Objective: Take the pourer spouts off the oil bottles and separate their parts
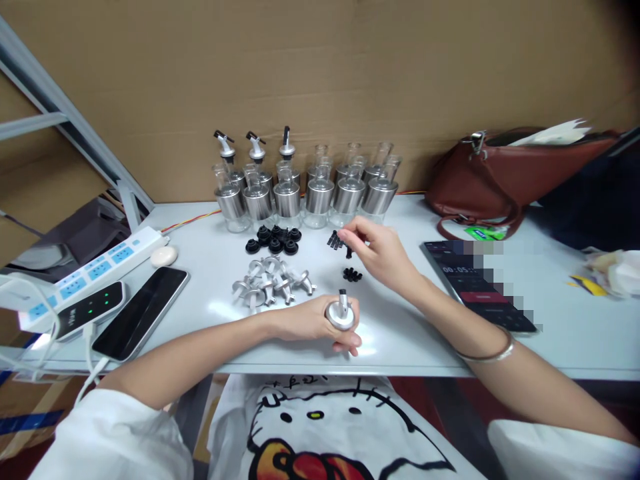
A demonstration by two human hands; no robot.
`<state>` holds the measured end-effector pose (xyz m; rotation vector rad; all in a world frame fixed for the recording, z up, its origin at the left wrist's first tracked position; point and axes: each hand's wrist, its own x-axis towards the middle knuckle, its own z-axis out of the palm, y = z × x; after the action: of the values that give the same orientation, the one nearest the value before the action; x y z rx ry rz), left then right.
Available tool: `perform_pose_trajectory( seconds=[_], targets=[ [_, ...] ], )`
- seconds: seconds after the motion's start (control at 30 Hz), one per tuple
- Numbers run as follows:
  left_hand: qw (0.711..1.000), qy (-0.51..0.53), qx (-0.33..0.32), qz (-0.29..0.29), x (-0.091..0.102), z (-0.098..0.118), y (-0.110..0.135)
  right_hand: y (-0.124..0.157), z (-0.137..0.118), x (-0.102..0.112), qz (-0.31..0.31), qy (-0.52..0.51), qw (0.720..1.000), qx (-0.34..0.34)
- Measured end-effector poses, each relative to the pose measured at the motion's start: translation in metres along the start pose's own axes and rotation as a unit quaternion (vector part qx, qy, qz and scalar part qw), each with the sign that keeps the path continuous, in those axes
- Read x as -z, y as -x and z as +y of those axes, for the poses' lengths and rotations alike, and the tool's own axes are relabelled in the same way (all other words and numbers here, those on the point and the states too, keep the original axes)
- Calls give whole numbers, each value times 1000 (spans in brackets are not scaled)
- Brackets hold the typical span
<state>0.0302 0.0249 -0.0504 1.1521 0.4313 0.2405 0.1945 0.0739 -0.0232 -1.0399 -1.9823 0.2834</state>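
My left hand [320, 319] is closed round a silver bottle pourer [341, 316], held upright with a small black piece at its tip. Above the table, my right hand [373, 247] has thumb and forefinger pinched at a row of small black levers [334, 240]; whether a lever is between the fingertips is hidden. Another black piece [349, 253] shows just under that hand. Nearer to me lies a cluster of tiny black caps [353, 274]. Loose silver pourer tops [273, 280] are heaped left of my hands, with black ribbed stoppers [274, 239] behind them.
Glass bottles with steel sleeves [319, 195] stand in rows at the back; three carry pourers. On the left are a power strip [100, 270], a phone [143, 313] and a white round case [163, 256]. A tablet-like screen [475, 287] and brown bag [520, 177] lie right.
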Motion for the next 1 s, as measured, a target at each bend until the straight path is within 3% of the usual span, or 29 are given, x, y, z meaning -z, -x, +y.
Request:
perform_pose_trajectory(
  seconds=[0.1,0.23,0.5,0.8,1.0],
  targets=[
    [999,33,-10,-5,-1,0,-1,-7,20,6,-2,38,999,-35],
    [999,42,-20,-13,0,-2,-2,-10,39,9,-53,101,993,-19],
    [1000,30,-4,-3,1,-3,-2,-6,47,6,-86,201,976,-13],
    [1000,23,-5,-6,4,-6,-2,-6,55,4,-57,247,964,76],
    [999,19,-24,-19,4,-7,-2,-11,67,2,-140,223,957,125]
  ],
)
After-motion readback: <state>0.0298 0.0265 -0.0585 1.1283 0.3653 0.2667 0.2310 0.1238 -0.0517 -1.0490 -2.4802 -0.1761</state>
